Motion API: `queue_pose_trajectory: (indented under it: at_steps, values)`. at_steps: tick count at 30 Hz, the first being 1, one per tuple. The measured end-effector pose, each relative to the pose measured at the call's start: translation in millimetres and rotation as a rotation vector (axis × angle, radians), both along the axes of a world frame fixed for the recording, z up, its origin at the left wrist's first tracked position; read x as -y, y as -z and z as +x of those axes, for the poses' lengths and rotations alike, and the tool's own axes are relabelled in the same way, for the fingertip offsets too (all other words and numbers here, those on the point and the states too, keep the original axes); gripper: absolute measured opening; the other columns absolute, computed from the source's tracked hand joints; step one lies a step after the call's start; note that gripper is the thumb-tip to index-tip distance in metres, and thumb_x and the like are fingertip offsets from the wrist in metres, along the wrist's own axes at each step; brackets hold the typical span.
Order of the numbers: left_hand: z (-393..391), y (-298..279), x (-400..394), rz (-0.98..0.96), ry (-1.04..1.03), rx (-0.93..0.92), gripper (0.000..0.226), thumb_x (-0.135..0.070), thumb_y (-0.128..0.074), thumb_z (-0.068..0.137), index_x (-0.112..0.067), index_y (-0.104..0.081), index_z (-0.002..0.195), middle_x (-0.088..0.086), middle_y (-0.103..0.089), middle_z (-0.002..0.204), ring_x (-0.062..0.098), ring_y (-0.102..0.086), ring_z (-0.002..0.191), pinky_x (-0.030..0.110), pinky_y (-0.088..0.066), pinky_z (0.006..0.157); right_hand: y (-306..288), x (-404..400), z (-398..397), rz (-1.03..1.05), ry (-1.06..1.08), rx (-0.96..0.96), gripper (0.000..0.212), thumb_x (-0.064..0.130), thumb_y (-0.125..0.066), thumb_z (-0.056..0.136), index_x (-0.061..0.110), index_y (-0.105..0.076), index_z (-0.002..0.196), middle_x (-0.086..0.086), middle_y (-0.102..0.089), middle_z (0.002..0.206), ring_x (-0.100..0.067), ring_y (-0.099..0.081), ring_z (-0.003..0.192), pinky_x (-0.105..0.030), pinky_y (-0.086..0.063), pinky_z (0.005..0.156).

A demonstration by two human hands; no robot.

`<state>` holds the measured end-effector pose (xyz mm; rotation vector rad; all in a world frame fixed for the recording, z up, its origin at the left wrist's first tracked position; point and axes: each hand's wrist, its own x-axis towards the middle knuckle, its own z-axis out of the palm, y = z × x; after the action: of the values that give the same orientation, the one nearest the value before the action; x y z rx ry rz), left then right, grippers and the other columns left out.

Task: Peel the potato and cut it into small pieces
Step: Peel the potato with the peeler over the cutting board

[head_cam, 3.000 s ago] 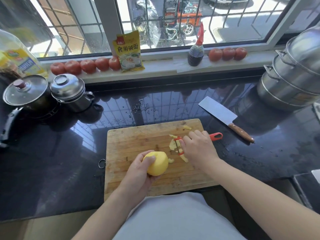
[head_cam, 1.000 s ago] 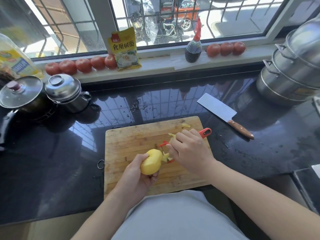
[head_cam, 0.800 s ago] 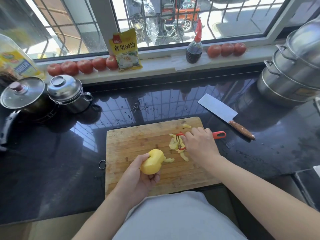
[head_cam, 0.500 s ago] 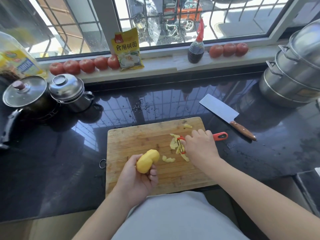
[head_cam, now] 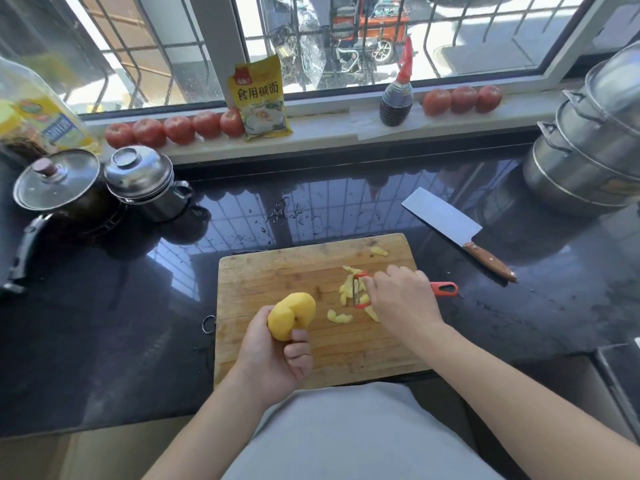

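Wood, steel and polished stone
Scored wooden cutting board (head_cam: 277, 271) under both hands; glossy black countertop (head_cam: 104, 341) around; wood-handled steel cleaver (head_cam: 450, 223) beyond the right hand (head_cam: 403, 301).

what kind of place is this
Most likely a home kitchen: a wooden cutting board on a dark countertop, lidded pots beside it, a cleaver lying ready, and tomatoes lined along the windowsill.

The left half of my cutting board (head_cam: 263, 278) lies bare. Peelings (head_cam: 348, 292) clutter its right; a cleaver (head_cam: 446, 221) lies beyond on the counter (head_cam: 104, 323), pots (head_cam: 138, 181) far left.
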<state>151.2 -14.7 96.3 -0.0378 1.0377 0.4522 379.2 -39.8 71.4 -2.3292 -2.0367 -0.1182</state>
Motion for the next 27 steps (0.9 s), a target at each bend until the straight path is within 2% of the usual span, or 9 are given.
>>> queue_pose_trajectory:
  at_steps: [2, 4, 7, 11, 15, 23, 27]
  values:
    - [2.3, -0.2, 0.2, 0.032, 0.02, -0.023, 0.026, -0.039, -0.052, 0.085, -0.015, -0.055, 0.075, -0.002, -0.037, 0.063, 0.011, -0.028, 0.039, 0.018, -0.022, 0.037, -13.7, -0.4, -14.9, 0.158, -0.107, -0.187, 0.045, 0.035, -0.036, 0.106, 0.019, -0.057, 0.07, 0.005, -0.046, 0.068, -0.02, -0.043, 0.064, -0.038, -0.037, 0.062]
    - [4.4, -0.4, 1.2, 0.097, 0.052, -0.049, 0.029, -0.04, -0.052, 0.086, -0.014, -0.058, 0.074, -0.001, -0.036, 0.064, 0.012, -0.027, 0.041, 0.018, -0.023, 0.037, -24.2, 3.7, -32.0, 0.317, -0.249, -0.26, 0.044, 0.032, -0.041, 0.106, 0.016, -0.055, 0.068, 0.002, -0.045, 0.068, -0.021, -0.039, 0.065, -0.037, -0.033, 0.063]
    - [8.3, -2.7, 1.1, 0.195, 0.086, -0.109, 0.035, -0.042, -0.048, 0.092, -0.014, -0.061, 0.077, 0.002, -0.037, 0.063, 0.014, -0.028, 0.04, 0.021, -0.024, 0.038, -34.8, 3.6, -47.4, 0.385, -0.381, -0.229, 0.041, 0.031, -0.046, 0.105, 0.014, -0.055, 0.068, -0.003, -0.05, 0.07, -0.024, -0.043, 0.068, -0.039, -0.034, 0.066]
    - [12.5, -7.5, 3.5, 0.28, 0.13, -0.196, 0.038, -0.042, -0.045, 0.093, -0.016, -0.059, 0.07, 0.003, -0.036, 0.061, 0.016, -0.027, 0.039, 0.022, -0.022, 0.04, -37.3, 0.1, -53.8, 0.397, -0.429, -0.173, 0.041, 0.032, -0.047, 0.104, 0.013, -0.058, 0.07, -0.003, -0.052, 0.072, -0.025, -0.045, 0.07, -0.041, -0.038, 0.066]
    - [12.8, -9.7, 4.4, 0.261, 0.1, -0.221, 0.034, -0.039, -0.047, 0.089, -0.016, -0.06, 0.067, 0.003, -0.036, 0.058, 0.015, -0.024, 0.037, 0.02, -0.019, 0.039, -36.3, -1.8, -52.3, 0.445, -0.415, -0.122, 0.042, 0.032, -0.046, 0.104, 0.014, -0.056, 0.068, -0.004, -0.051, 0.07, -0.025, -0.045, 0.069, -0.041, -0.038, 0.065]
    - [15.0, -6.8, 7.0, 0.195, 0.065, -0.32, 0.029, -0.037, -0.049, 0.092, -0.015, -0.057, 0.075, 0.004, -0.039, 0.056, 0.014, -0.026, 0.038, 0.02, -0.022, 0.037, -14.1, -6.5, -41.1, 0.418, -0.343, 0.003, 0.045, 0.034, -0.047, 0.104, 0.015, -0.058, 0.065, -0.003, -0.052, 0.066, -0.024, -0.045, 0.065, -0.041, -0.036, 0.062]
    - [11.5, -10.7, 8.5, 0.238, 0.055, -0.344, 0.026, -0.035, -0.049, 0.095, -0.013, -0.053, 0.083, 0.007, -0.041, 0.057, 0.016, -0.029, 0.041, 0.023, -0.024, 0.04, 1.4, -12.1, -10.4, 0.155, -0.118, 0.151, 0.047, 0.035, -0.039, 0.104, 0.016, -0.066, 0.07, -0.005, -0.059, 0.071, -0.028, -0.052, 0.071, -0.041, -0.038, 0.067]
